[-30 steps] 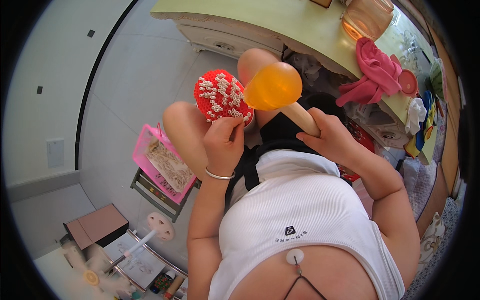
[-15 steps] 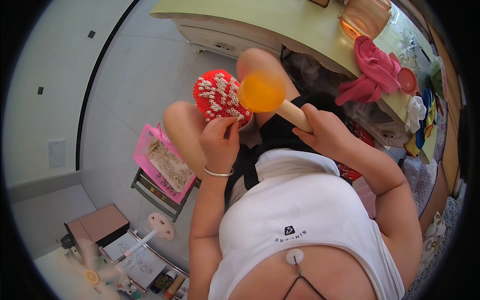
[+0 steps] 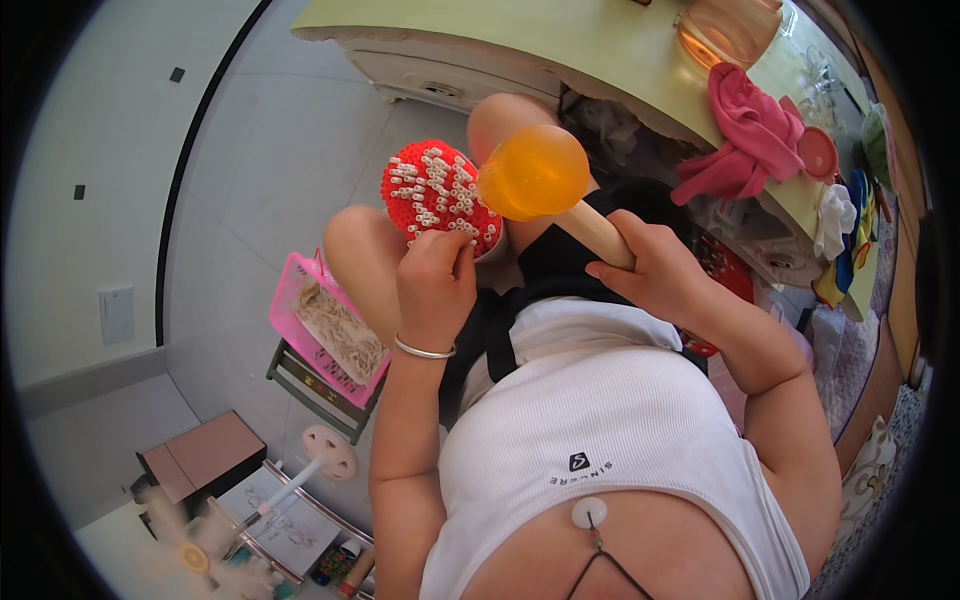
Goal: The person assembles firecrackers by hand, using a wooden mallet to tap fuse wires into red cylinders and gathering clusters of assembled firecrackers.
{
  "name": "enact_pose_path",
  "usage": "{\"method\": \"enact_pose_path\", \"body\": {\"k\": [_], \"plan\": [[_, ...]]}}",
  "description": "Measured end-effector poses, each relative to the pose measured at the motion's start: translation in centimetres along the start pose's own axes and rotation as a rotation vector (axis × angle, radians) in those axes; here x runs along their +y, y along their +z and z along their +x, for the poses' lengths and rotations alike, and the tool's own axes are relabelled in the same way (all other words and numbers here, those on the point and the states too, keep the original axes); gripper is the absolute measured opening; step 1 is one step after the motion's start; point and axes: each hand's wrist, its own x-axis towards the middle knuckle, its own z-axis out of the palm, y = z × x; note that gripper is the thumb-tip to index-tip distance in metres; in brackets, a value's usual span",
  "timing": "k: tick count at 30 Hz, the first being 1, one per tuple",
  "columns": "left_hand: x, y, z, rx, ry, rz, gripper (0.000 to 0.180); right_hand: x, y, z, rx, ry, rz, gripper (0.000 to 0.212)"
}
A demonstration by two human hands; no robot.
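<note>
A round red piece (image 3: 398, 208), its face closely dotted, sits between my knees with several short white tube-like pegs (image 3: 432, 184) standing up from it. My left hand (image 3: 437, 280) is closed in a pinch at the near edge of this red face. A white peg's end shows at its fingertips, mostly hidden by the fingers. In my right hand (image 3: 655, 260) is the wooden handle of a mallet (image 3: 540, 172), gripped firmly. Its rounded amber-yellow head hangs just right of the red piece and covers part of the view behind it.
Left of my leg, a pink basket (image 3: 290, 300) of pale, thin pieces rests on a dark stool (image 3: 315, 390). A light-green tabletop (image 3: 600, 50) stretches along the far right, with a pink cloth (image 3: 745, 140) over its edge. A wheeled rack (image 3: 290, 520) stands lower left.
The mallet head has shifted slightly to the right, away from the pegs. My left hand has moved a little left, still pinching at the red piece's near edge.
</note>
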Motion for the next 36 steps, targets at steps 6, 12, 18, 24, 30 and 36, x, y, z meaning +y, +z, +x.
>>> {"method": "enact_pose_path", "body": {"k": [6, 12, 18, 24, 30, 36], "plan": [[0.8, -0.6, 0.4, -0.027, -0.051, -0.009, 0.011, 0.2, -0.2, -0.2, 0.001, 0.026, 0.014, 0.032], [0.6, -0.6, 0.3, -0.086, 0.006, 0.032, 0.012, -0.2, -0.3, -0.1, -0.034, 0.02, 0.037, 0.032], [1.4, -0.2, 1.3, -0.265, 0.04, 0.25, 0.005, -0.1, -0.1, -0.1, -0.054, 0.012, 0.029, 0.032], [0.8, 0.0, 1.5, -0.274, 0.005, 0.18, 0.004, -0.1, 0.2, -0.4, -0.085, -0.041, 0.0, 0.032], [-1.3, -2.9, -2.2, 0.005, -0.43, -0.174, 0.02, -3.1, -0.1, -1.3, -0.055, -0.134, -0.004, 0.032], [-8.0, -7.2, -6.9, 0.412, -0.578, -0.125, 0.011, -1.0, 2.7, 0.3, -0.158, -0.109, -0.428, 0.033]]}}
